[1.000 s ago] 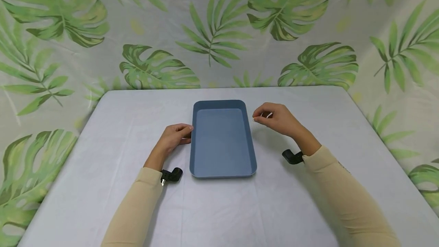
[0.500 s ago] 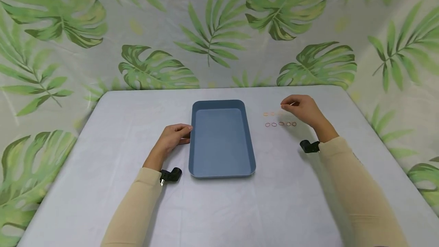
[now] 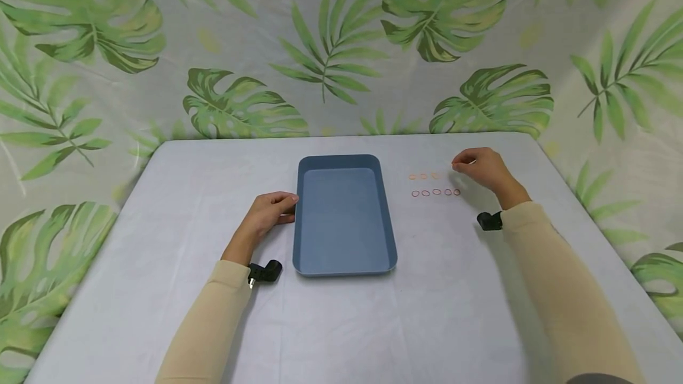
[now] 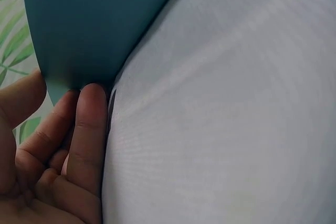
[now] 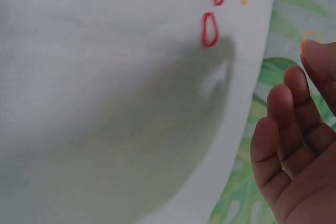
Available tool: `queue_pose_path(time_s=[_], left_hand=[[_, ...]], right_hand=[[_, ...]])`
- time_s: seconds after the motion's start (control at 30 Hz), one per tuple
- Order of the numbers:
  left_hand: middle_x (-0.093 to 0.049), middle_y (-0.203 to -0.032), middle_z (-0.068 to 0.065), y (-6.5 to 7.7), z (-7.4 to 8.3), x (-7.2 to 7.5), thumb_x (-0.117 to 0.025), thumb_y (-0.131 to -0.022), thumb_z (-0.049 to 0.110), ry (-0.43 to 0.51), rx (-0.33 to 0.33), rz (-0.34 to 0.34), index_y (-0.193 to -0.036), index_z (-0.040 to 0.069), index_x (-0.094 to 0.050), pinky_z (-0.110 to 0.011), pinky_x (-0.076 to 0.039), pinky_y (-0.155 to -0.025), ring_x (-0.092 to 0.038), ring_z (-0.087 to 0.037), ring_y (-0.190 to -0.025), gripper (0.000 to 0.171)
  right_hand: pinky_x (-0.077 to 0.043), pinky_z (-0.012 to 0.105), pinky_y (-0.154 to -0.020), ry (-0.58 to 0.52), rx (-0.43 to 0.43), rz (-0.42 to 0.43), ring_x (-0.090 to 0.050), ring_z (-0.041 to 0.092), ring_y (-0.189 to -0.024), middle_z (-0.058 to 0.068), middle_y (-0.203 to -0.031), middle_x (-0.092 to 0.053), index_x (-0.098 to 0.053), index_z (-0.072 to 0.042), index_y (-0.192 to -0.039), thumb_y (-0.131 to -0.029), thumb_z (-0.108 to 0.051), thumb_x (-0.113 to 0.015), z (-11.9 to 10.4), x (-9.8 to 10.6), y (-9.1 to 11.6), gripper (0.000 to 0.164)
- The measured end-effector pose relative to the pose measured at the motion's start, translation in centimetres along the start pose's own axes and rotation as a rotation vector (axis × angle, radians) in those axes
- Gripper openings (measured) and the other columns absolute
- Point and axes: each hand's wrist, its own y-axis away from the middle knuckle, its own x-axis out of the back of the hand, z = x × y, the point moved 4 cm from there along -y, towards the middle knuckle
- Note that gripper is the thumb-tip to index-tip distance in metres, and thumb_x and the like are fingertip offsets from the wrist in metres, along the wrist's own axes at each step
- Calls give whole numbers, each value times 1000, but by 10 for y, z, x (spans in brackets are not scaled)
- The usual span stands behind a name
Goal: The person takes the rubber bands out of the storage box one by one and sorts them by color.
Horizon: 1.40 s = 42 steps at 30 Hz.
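Note:
A blue-grey rectangular tray (image 3: pixel 344 218) lies on the white table. My left hand (image 3: pixel 269 212) holds its left side, the thumb (image 4: pixel 23 98) at the rim and the fingertips against the outer wall. Right of the tray lie two rows of small thin rubber bands: several red bands (image 3: pixel 437 192) in the nearer row, orange bands (image 3: pixel 424 176) in the farther one. My right hand (image 3: pixel 487 169) is raised over the right end of the orange row. Between thumb and forefinger it pinches an orange rubber band (image 5: pixel 311 34); the forefinger is mostly out of the right wrist view.
A white cloth (image 3: pixel 341 325) covers the table. Behind it hangs a leaf-printed curtain (image 3: pixel 341 46). Each wrist wears a black camera mount (image 3: pixel 490 221). A dark grey rounded shape (image 3: pixel 597 378) shows at the bottom right edge of the head view.
My right hand has moved from beside the tray to the right, past the rows of rubber bands it had been hiding. My left hand stays at the tray's left side.

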Motion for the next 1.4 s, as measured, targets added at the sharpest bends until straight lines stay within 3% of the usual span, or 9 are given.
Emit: queue_pose_path(time_s=[0.27, 0.57, 1.4], left_hand=[[-65, -123, -15, 0, -1, 1, -59, -101, 21, -9, -2, -9, -128, -5, -61, -21, -61, -84, -65, -6, -95, 38], [-64, -128, -18, 1, -1, 2, -59, -101, 24, -17, 16, -10, -129, -3, -61, -21, -61, -86, -65, -8, -98, 39], [-67, -120, -15, 0, -1, 1, -60, -100, 21, 7, -10, -3, -126, -6, -62, -21, -61, -83, -66, -6, -93, 37]], right_hand=[[-49, 40, -82, 24, -69, -60, -57, 33, -100, 21, -116, -66, -69, -3, -110, -97, -24, -60, 14, -16, -9, 27], [-48, 45, -87, 48, -66, -70, -55, 33, -99, 20, -114, -67, -70, -3, -108, -96, -26, -62, 14, -26, -11, 26], [-47, 44, -83, 78, -114, -64, -54, 32, -96, 17, -107, -67, -71, -5, -102, -95, -23, -61, 10, -29, -15, 22]])
